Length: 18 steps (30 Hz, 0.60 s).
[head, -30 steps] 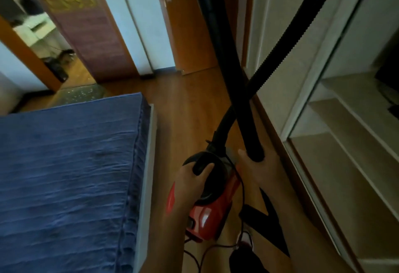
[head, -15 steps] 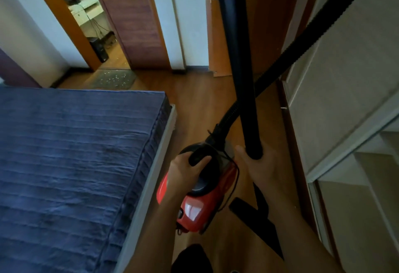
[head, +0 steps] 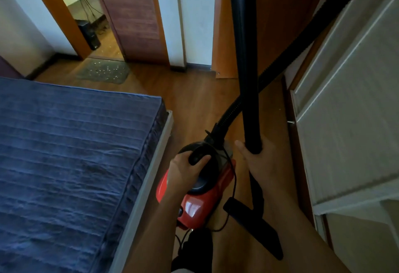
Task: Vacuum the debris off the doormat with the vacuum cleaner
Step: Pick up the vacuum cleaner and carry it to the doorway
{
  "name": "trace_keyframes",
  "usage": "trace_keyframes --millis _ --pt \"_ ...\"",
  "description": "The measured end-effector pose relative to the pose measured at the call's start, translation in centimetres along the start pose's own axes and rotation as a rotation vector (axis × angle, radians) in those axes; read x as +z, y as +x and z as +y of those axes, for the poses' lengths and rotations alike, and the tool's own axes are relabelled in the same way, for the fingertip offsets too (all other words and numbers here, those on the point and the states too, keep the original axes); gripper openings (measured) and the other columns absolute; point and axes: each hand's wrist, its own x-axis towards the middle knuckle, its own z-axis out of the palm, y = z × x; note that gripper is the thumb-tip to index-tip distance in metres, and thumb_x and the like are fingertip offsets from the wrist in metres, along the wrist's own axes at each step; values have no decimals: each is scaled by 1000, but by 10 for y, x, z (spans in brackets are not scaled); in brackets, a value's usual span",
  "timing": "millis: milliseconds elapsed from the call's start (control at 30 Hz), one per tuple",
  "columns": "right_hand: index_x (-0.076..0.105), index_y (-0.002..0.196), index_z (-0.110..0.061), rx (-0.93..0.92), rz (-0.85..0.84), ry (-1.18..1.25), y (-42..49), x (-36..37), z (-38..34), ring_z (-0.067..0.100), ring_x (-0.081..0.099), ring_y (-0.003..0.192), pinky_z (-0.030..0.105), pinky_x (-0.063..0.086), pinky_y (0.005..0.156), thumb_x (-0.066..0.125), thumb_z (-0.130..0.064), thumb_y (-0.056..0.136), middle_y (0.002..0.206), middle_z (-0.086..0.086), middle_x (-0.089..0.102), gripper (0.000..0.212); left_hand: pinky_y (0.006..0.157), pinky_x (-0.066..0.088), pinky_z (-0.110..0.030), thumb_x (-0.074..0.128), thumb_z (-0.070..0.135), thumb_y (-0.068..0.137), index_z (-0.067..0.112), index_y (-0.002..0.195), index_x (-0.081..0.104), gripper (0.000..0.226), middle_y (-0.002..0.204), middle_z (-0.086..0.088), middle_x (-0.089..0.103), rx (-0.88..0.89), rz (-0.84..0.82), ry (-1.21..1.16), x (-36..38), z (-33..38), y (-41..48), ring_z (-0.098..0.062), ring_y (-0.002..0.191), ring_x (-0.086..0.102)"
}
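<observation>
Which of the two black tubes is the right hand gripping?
The smooth, straight wand, gripped by the right hand; the ribbed hose instead curves down into the red vacuum body.

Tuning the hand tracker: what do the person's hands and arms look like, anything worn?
Left hand and right hand: bare, no gloves. Forearms bare down to the frame edge, no sleeves in view. No watch, bracelet or ring visible; dim light, so small marks can't be ruled out.
</observation>
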Motion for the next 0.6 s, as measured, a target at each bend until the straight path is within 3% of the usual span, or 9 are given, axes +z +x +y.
trace_keyframes --millis 67,167,300,400,500,600 --pt "66 91 -1 10 4 -7 36 13 -8 2 57 64 9 44 60 77 -25 93 77 13 63 26 47 42 -14 71 39 89 24 72 65 23 59 7 62 10 -31 -16 -5 4 37 -3 56 61" --pt "65 88 -2 11 20 11 85 30 -26 5 56 63 12 45 59 77 -24 92 76 15 62 25 51 51 -23 69 43 89 20 79 70 25 66 2 68 31 -52 -27 -16 10 94 -8 60 64" --pt "64 92 -16 13 1 5 133 42 -42 -9 58 64 5 43 59 77 -23 93 74 -8 60 15 51 48 -28 70 44 88 14 74 69 33 63 -3 66 62 -34 -25 -25 15 154 -14 56 62" --pt "64 90 -15 33 -33 10 166 48 -48 -8 58 60 4 42 55 77 -27 93 71 -10 59 18 51 47 -37 71 46 86 8 71 66 41 62 -7 65 56 -6 -18 -29 19 194 -22 56 61" --pt "66 93 -16 8 -48 8 203 54 -50 -6 60 64 5 44 58 77 -30 93 74 -8 62 18 45 38 -24 72 42 87 10 67 62 39 59 -7 62 46 25 -31 -30 25 228 -22 52 58" --pt "65 94 -27 -25 -71 3 244 63 -51 -6 63 71 4 44 60 76 -34 93 74 -12 65 13 48 42 -31 72 41 87 6 68 64 40 63 -13 64 28 52 -66 -25 27 263 -27 58 62"
